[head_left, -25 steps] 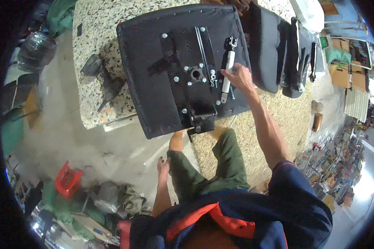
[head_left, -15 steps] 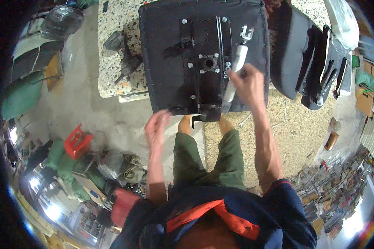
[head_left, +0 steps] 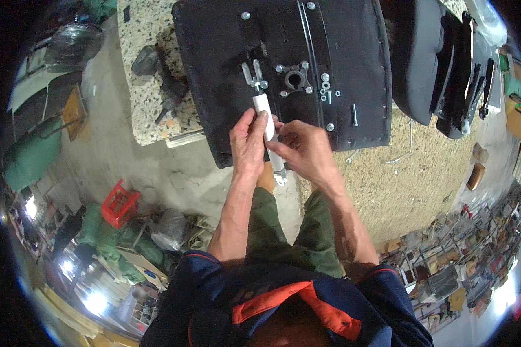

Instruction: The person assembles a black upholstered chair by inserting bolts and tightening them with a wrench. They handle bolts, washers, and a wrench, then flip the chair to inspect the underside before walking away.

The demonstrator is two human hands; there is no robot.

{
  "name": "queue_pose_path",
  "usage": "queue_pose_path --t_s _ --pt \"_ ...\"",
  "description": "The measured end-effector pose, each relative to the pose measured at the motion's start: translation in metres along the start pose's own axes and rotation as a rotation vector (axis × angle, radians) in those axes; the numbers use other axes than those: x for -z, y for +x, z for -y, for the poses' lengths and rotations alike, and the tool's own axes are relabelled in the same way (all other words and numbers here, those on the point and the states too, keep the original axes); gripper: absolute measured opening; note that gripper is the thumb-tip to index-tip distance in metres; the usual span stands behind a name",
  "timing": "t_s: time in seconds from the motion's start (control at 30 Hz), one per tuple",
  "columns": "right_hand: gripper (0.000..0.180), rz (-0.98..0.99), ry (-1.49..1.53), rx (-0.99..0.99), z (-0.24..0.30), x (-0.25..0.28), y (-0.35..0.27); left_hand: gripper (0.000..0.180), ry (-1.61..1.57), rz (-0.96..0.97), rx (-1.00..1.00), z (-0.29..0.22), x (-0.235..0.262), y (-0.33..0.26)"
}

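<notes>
A white tube-shaped strut [head_left: 261, 105] with a metal fork [head_left: 253, 75] at its far end slants over the near part of a black padded seat base [head_left: 356, 55]. My left hand [head_left: 247, 144] is closed round the tube, thumb along its upper side. From the right, my right hand [head_left: 308, 149] pinches at the tube's side with curled fingers, whose tips are partly hidden. The strut's metal near end [head_left: 280, 176] sticks out below my hands. On the base sit a bolted square flange [head_left: 295, 80], loose nuts [head_left: 324, 89] and a long bolt [head_left: 355, 115].
The base rests on a speckled stone-topped table [head_left: 142, 110]; a dark tool-like object [head_left: 171, 87] lies at its left. Black seat parts [head_left: 414, 58] stand at the right. Wrenches [head_left: 400, 155] lie below the base's right side. A red plastic stool [head_left: 120, 203] is at the left.
The strut has moved left from the base's right side, and my left hand has come up and closed on it. The nuts and long bolt now show uncovered.
</notes>
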State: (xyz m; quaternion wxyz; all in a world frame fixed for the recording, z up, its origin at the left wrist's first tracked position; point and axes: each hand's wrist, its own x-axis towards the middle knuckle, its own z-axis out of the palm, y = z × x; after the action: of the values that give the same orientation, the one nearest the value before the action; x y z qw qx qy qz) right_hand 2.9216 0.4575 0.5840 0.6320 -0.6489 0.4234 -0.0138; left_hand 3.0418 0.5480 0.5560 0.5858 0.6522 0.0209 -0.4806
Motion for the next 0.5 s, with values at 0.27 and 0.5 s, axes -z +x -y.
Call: queue_pose_path --t_s 0.27,0.5 --pt "0.021 -0.597 -0.261 -0.004 -0.072 0.083 -0.011 0.023 -0.066 0.009 -0.015 0.015 0.003 0.004" --pt "0.027 -0.553 -0.365 0.021 -0.101 0.094 -0.007 0.023 -0.116 -0.089 -0.055 0.02 -0.003 0.017"
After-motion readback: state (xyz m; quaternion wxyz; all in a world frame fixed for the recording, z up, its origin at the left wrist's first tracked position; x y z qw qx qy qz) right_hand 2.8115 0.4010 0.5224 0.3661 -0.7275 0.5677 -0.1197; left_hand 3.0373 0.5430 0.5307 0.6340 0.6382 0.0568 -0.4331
